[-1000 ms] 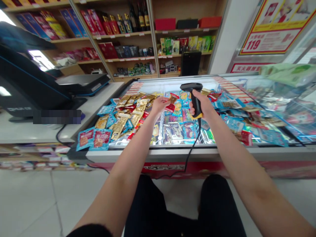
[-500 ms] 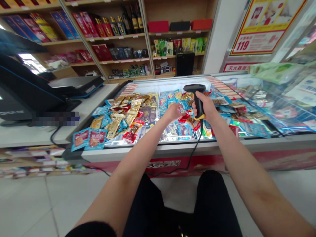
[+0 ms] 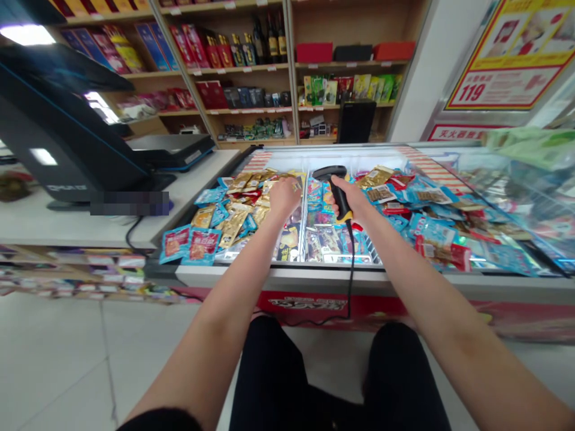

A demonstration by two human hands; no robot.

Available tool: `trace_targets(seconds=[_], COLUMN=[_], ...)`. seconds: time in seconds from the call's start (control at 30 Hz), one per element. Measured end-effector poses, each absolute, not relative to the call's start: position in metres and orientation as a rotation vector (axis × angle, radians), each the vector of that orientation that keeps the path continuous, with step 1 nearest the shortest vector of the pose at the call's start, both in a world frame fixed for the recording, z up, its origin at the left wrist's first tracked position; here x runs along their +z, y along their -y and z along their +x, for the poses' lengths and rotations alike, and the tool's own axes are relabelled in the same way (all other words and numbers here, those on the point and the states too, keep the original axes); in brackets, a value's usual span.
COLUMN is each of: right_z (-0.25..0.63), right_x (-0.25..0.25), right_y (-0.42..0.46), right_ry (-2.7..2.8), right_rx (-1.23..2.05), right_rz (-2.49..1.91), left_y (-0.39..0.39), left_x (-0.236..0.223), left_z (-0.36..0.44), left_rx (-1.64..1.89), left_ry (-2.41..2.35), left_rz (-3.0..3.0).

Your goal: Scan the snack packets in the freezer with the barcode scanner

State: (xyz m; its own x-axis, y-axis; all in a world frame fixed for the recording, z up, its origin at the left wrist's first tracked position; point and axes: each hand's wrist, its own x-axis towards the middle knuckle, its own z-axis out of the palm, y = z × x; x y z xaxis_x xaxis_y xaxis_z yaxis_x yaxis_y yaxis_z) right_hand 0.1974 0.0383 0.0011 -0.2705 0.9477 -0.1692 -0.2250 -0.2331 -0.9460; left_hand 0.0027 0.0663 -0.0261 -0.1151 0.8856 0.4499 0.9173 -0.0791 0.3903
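My right hand (image 3: pixel 348 197) is closed round the handle of a black barcode scanner (image 3: pixel 331 175) with a yellow band; its head points left and its cable hangs over the front of the freezer. My left hand (image 3: pixel 284 197) is curled, knuckles up, over the pile of gold snack packets (image 3: pixel 245 206) on the freezer's glass lid (image 3: pixel 314 239). What its fingers hold is hidden. The two hands are about a hand's width apart. Blue and red snack packets (image 3: pixel 417 203) lie to the right of the scanner.
A black till with a screen (image 3: pixel 67 143) stands on the white counter (image 3: pixel 40 224) at left. Two blue-red packets (image 3: pixel 188 244) lie at the freezer's near left corner. Wooden shelves (image 3: pixel 251 72) of boxes and bottles fill the back wall. My knees are below the freezer front.
My left hand has moved left, from the red packet beside the scanner to the gold packets. The scanner's head has turned to the left, and the view has shifted a little.
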Motion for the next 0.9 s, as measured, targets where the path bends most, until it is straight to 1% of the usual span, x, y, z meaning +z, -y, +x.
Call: trace_targets(seconds=[0.2,0.37,0.53,0.7,0.9], right_z=[0.164,0.156,0.160,0.160,0.163], right_x=[0.001,-0.004,-0.010,-0.008,-0.010], right_y=[-0.055,-0.061,-0.066,-0.067,-0.067], right_ry=[1.119,1.114,1.070,1.058,1.040], right_rx=[1.692,1.702,1.712,1.711,1.691], right_rz=[-1.056,-1.050,-1.030,-1.022,-1.021], left_y=[-0.082,-0.127,-0.167,-0.175,-0.150], left_x=[-0.015,-0.014,-0.011,-0.013,-0.014], left_z=[-0.051,-0.083,-0.102,-0.096,-0.074], left_rx=[-0.717,-0.483,-0.247,-0.254,-0.361], left_ry=[2.246,2.282,2.493,2.495,2.309], left_rz=[-1.872,-1.877,-1.851,-2.014,-2.228])
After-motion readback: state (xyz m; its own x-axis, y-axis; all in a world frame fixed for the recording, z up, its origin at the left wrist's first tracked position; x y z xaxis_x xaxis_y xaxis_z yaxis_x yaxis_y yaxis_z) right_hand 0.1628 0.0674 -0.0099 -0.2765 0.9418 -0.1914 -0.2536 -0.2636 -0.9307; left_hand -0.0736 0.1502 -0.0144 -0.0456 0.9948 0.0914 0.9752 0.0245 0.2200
